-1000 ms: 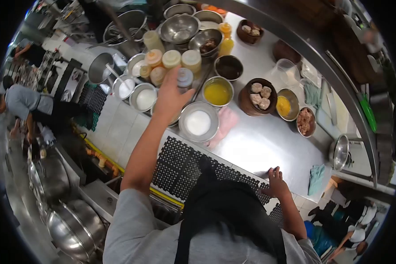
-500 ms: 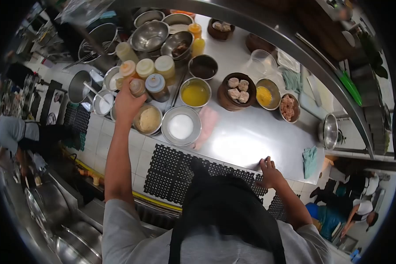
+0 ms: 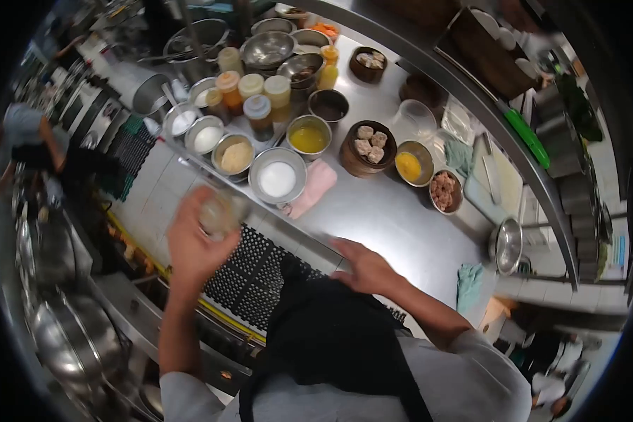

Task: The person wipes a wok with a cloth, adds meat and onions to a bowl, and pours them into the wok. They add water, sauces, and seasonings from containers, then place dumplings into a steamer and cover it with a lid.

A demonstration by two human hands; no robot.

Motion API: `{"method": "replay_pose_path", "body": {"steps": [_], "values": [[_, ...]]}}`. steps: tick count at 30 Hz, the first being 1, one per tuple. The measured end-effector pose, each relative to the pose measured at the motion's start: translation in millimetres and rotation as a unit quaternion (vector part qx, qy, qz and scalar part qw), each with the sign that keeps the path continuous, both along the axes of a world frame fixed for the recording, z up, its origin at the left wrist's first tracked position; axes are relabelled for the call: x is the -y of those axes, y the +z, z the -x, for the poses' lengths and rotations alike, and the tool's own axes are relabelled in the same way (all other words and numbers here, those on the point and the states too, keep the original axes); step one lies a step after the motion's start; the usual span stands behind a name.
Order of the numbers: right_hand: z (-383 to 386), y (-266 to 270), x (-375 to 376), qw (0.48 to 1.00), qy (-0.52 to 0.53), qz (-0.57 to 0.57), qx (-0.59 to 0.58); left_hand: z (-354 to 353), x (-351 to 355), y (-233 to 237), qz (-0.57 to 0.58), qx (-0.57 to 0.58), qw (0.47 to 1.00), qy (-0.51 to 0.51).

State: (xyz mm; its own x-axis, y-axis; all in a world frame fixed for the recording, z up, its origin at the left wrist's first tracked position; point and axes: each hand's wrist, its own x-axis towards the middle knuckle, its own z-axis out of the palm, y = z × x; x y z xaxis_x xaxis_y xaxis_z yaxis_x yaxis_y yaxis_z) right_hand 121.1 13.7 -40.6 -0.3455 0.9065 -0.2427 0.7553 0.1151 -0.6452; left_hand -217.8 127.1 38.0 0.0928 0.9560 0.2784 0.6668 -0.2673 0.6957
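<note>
My left hand [image 3: 190, 239] is wrapped round a blurred small bottle [image 3: 216, 216], held out in front of the steel table's near edge; its contents I cannot make out. My right hand [image 3: 366, 266] is at the table's edge, fingers stretched out and nothing in them. Beyond the left hand stand a bowl of tan crumbs [image 3: 233, 156] and a bowl of white grains [image 3: 277, 178]. A pink cloth [image 3: 314, 188] lies beside that bowl. Farther in, a bamboo steamer [image 3: 365, 166] holds several dumplings [image 3: 370, 143].
Several squeeze bottles [image 3: 258, 118] stand at the back left, near a bowl of yellow liquid [image 3: 309, 136]. To the right are a bowl of yellow bits [image 3: 408, 166], a bowl of raw meat [image 3: 444, 191] and a knife [image 3: 491, 176]. A steel shelf [image 3: 471, 95] crosses above.
My left hand has lifted the bottle from among the squeeze bottles and brought it back towards me. My right hand has moved left along the table edge. The view has turned.
</note>
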Motion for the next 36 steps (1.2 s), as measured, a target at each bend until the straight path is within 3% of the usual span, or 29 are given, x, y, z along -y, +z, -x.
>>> {"method": "replay_pose_path", "body": {"steps": [2,4,6,10,12,14,15,16,18,23,26,30,36], "values": [[34.1,21.0,-17.1,0.985,0.125,-0.071,-0.096,-19.8,75.5,-3.6,0.077,0.014,0.996,0.03],[62.3,27.7,-14.2,0.958,0.216,-0.053,-0.179,-32.3,148.4,-14.0,0.145,0.088,0.984,0.059],[93.1,31.2,0.2,0.914,0.323,0.021,-0.244,-49.1,211.9,-5.6,0.174,0.088,0.972,0.13],[119.6,20.6,71.1,0.864,0.431,0.104,-0.239,-80.0,332.4,2.3,0.152,0.113,0.936,0.295],[126.5,35.1,107.6,0.84,0.467,0.091,-0.26,-99.0,384.4,10.3,0.112,0.117,0.92,0.357],[130.3,40.4,144.3,0.82,0.49,0.106,-0.278,-113.4,435.8,7.4,0.084,0.198,0.895,0.391],[133.1,41.9,161.4,0.806,0.504,0.106,-0.293,-121.2,460.1,15.9,0.138,0.27,0.861,0.408],[136.1,41.1,176.1,0.791,0.523,0.109,-0.299,-129.2,483.1,18.9,0.116,0.262,0.853,0.436],[141.0,33.4,203.0,0.765,0.555,0.114,-0.305,-147.8,527.3,17.6,0.076,0.245,0.836,0.485],[158.9,26.2,270.2,0.725,0.638,0.095,-0.24,-209.5,630.9,-14.2,0.154,0.35,0.727,0.57],[170.0,34.0,323.4,0.699,0.681,0.126,-0.181,-247.5,682.0,-35.4,0.194,0.334,0.738,0.554],[177.0,42.6,418.6,0.639,0.743,0.114,-0.164,-295.5,744.4,-46.4,0.173,0.377,0.714,0.564],[171.2,53.7,592.8,0.537,0.828,0.094,-0.132,-372.5,852.6,-49.7,0.123,0.366,0.613,0.689]]}}
